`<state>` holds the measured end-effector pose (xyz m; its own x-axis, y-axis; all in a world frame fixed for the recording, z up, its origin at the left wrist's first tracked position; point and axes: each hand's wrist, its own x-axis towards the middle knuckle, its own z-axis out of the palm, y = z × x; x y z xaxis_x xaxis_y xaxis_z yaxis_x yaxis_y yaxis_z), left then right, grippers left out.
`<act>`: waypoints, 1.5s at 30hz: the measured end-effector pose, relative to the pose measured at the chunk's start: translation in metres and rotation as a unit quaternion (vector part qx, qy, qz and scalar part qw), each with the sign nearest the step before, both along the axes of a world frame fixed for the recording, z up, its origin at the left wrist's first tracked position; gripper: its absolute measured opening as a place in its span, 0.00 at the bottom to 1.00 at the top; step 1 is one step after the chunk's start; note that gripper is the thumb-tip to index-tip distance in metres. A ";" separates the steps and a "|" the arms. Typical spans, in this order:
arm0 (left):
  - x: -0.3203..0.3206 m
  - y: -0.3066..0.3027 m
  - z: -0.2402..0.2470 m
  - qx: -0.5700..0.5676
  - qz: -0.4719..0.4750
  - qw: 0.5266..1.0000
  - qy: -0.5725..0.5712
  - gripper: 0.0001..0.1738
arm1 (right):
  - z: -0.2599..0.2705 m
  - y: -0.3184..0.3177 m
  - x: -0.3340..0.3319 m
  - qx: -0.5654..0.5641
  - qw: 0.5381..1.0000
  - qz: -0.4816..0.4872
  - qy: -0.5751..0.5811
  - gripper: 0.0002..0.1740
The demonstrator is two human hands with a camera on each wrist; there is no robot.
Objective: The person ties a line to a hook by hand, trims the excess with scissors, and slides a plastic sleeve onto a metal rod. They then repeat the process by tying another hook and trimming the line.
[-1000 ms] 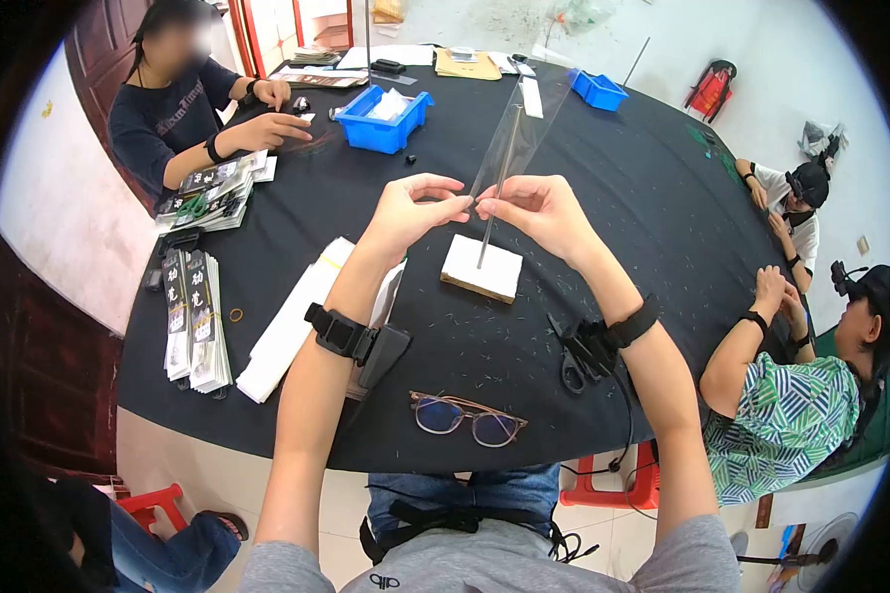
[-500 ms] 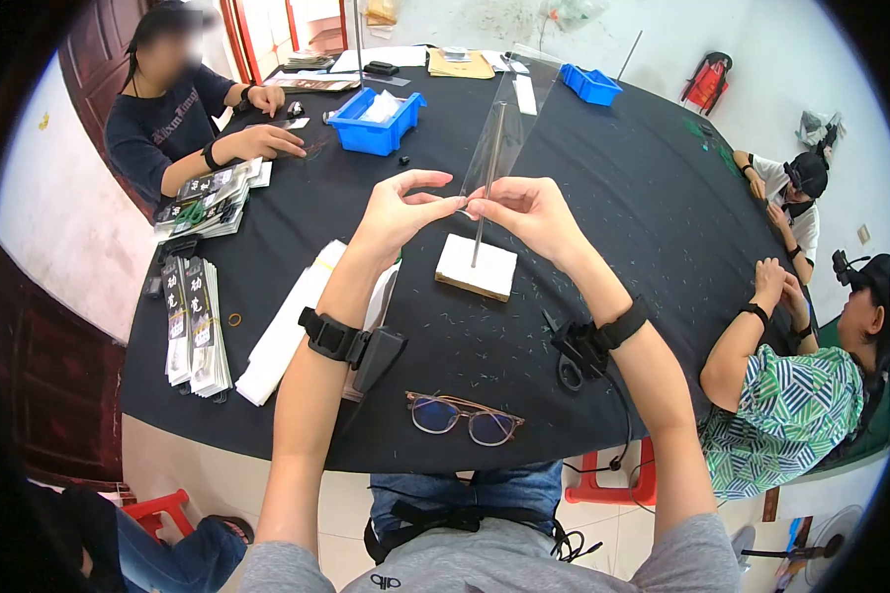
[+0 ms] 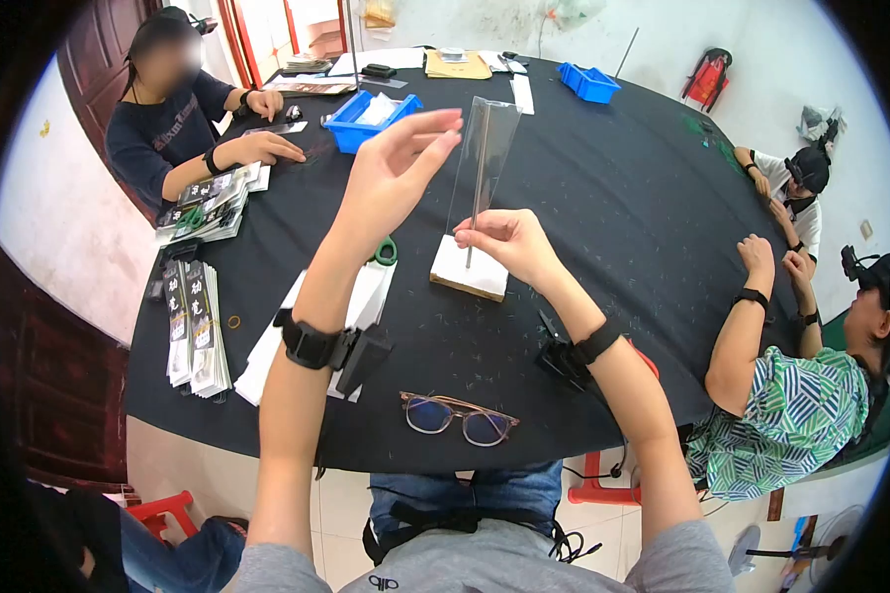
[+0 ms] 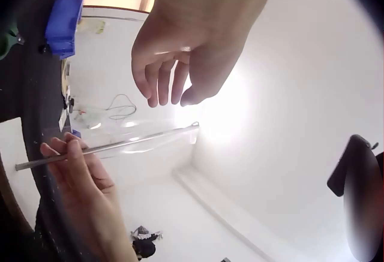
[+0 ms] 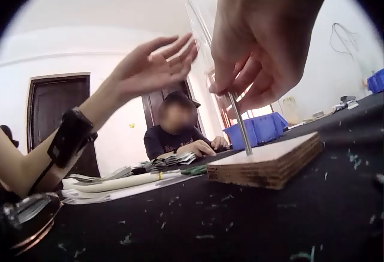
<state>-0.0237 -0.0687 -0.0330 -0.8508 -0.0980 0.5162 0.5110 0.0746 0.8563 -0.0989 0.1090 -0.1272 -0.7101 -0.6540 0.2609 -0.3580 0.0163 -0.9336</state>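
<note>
A thin metal rod (image 3: 469, 255) stands upright in a white-topped wooden block (image 3: 468, 279) on the black table. Over most of the rod hangs a long clear plastic sleeve (image 3: 501, 136), its top near the rod's tip. My right hand (image 3: 512, 240) pinches the sleeve's lower end between thumb and fingers, just above the block and close beside the rod. My left hand (image 3: 396, 173) is raised to the left of the sleeve, holding nothing. In the left wrist view its fingers (image 4: 163, 85) hang loosely, apart from the rod.
Eyeglasses (image 3: 457, 419) lie near the table's front edge. White sheets (image 3: 279, 336), green-handled scissors (image 3: 386, 252) and printed packets (image 3: 193, 326) are at left. Blue bins (image 3: 341, 128) stand farther back. A person (image 3: 173, 119) sits at the far left; others sit at right.
The clear sleeve has slid down the rod, with my right hand lowered toward the block. My left hand has left the sleeve's edge and risen up and to the left.
</note>
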 end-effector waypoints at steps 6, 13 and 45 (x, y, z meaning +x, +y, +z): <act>-0.022 0.011 0.015 -0.059 0.044 0.995 0.061 0.13 | -0.010 -0.003 0.002 -0.047 0.999 -0.015 0.020 0.09; -0.027 0.011 0.016 -0.073 0.102 0.992 0.030 0.11 | -0.013 -0.003 0.007 -0.069 0.997 -0.029 0.004 0.11; 0.083 -0.189 0.017 -0.018 0.410 0.909 -0.073 0.17 | -0.038 0.015 -0.004 0.031 0.999 0.013 0.007 0.16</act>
